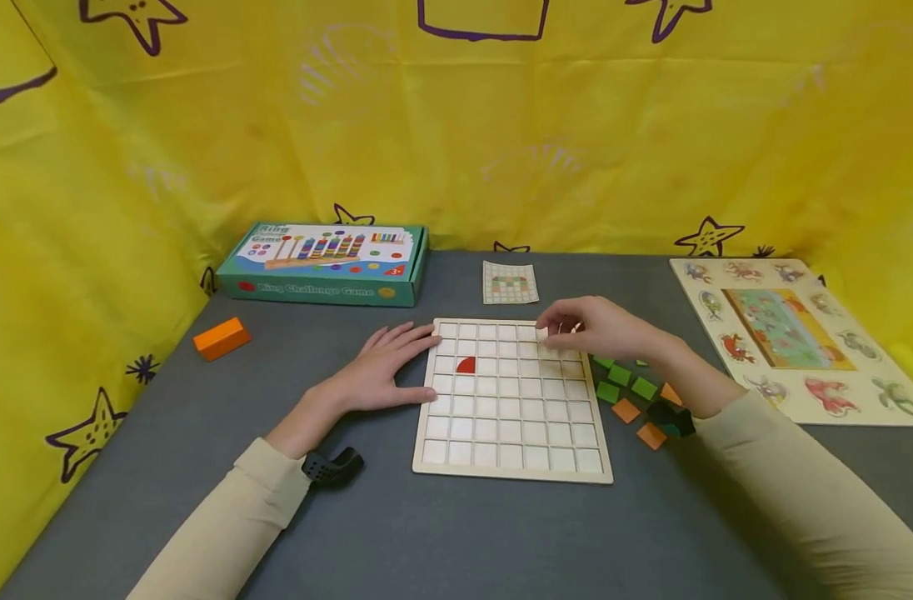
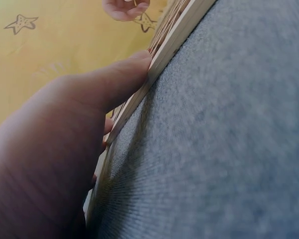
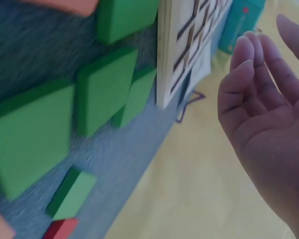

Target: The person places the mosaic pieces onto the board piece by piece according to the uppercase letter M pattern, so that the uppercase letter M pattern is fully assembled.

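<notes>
On the dark table lies a wooden grid board [image 1: 494, 408] with pale square cells. One red quarter-circle piece [image 1: 466, 365] sits in a cell at its upper left. My left hand [image 1: 381, 371] rests along the board's left edge, fingers spread; in the left wrist view the thumb [image 2: 122, 74] touches the wooden side. Over the upper right corner hovers my right hand [image 1: 595, 327], its fingers loosely bent. The right wrist view shows that hand's palm [image 3: 274, 129] with nothing seen between fingers and thumb. Green tiles [image 3: 107, 92] and orange tiles [image 1: 626, 410] lie right of the board.
A small pattern card [image 1: 510, 283] lies behind the board. At the back left is a Ring Challenge Game box [image 1: 321, 265], with an orange block [image 1: 222, 338] in front of it. A sea-animal puzzle board [image 1: 790, 333] lies at the right. Yellow cloth [image 1: 456, 150] hangs behind.
</notes>
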A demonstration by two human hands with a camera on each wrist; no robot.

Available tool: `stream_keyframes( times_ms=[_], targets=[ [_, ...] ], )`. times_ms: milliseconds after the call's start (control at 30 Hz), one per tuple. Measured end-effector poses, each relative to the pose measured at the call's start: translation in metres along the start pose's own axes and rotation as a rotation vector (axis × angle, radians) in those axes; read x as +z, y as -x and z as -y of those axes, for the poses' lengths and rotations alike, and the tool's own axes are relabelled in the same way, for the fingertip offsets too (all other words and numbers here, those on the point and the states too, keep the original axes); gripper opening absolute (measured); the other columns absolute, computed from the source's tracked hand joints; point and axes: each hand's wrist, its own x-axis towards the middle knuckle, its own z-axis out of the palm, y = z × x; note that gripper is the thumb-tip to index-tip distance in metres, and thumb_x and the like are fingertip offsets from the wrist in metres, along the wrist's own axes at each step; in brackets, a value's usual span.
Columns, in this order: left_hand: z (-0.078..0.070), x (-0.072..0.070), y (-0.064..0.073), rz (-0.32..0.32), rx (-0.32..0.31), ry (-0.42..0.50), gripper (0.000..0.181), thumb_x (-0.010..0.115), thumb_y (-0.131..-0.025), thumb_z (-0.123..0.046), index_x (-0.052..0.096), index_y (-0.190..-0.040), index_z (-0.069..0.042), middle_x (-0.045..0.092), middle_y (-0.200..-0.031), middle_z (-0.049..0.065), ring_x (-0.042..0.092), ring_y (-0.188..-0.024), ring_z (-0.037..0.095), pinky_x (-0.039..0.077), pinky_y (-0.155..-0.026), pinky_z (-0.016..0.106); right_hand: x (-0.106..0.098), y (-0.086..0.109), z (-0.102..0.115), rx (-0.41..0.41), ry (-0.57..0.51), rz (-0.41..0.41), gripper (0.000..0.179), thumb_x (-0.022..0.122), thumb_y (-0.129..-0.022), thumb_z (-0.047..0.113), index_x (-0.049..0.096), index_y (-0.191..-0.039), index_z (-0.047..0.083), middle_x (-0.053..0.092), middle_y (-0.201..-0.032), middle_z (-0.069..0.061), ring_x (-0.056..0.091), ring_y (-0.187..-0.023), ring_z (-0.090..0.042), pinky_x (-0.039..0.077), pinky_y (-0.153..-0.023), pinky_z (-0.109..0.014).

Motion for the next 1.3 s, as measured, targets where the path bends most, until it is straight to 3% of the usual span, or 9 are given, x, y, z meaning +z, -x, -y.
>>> stream_keyframes(
  times_ms=[267, 467, 900, 1300],
  targets=[
    [-0.003, 0.004, 0.0, 0.002, 0.009, 0.001, 0.086, 0.062, -0.091, -0.064, 0.034, -0.16, -0.021, 0.023, -0.166, 0.0, 0.013, -0.152, 0.029, 0.003, -0.118, 0.058, -0.004, 0.033, -0.022, 0.044, -0.005, -0.082, 0.029, 0.069, -0.098, 0.019, 0.068, -0.122, 0.002, 0.067, -0.101, -0.001, 0.06, -0.09, -0.019, 0.051, -0.079, -0.037],
    [-0.003, 0.006, 0.001, -0.008, 0.005, 0.003, 0.088, 0.062, -0.091, -0.065, 0.031, -0.161, -0.021, 0.022, -0.166, -0.004, 0.011, -0.153, 0.029, 0.002, -0.118, 0.058, -0.016, 0.045, -0.034, 0.065, -0.02, -0.11, 0.03, 0.069, -0.099, 0.017, 0.067, -0.124, 0.001, 0.068, -0.105, -0.005, 0.063, -0.092, -0.021, 0.052, -0.077, -0.032],
    [0.002, 0.003, 0.006, -0.024, 0.032, 0.008, 0.086, 0.065, -0.092, -0.059, 0.033, -0.16, -0.017, 0.026, -0.165, 0.0, 0.012, -0.152, 0.033, 0.002, -0.117, 0.061, -0.016, 0.052, -0.046, 0.093, -0.055, -0.073, 0.03, 0.071, -0.097, 0.013, 0.066, -0.122, -0.001, 0.068, -0.104, -0.005, 0.064, -0.094, -0.022, 0.052, -0.079, -0.03],
    [0.002, -0.001, 0.001, -0.001, 0.033, -0.002, 0.087, 0.066, -0.091, -0.06, 0.035, -0.16, -0.017, 0.027, -0.165, -0.001, 0.012, -0.152, 0.033, 0.003, -0.117, 0.059, -0.008, 0.052, -0.047, 0.134, 0.101, -0.067, 0.029, 0.074, -0.095, 0.02, 0.068, -0.116, 0.001, 0.065, -0.093, 0.001, 0.059, -0.086, -0.018, 0.05, -0.079, -0.038]
  ],
)
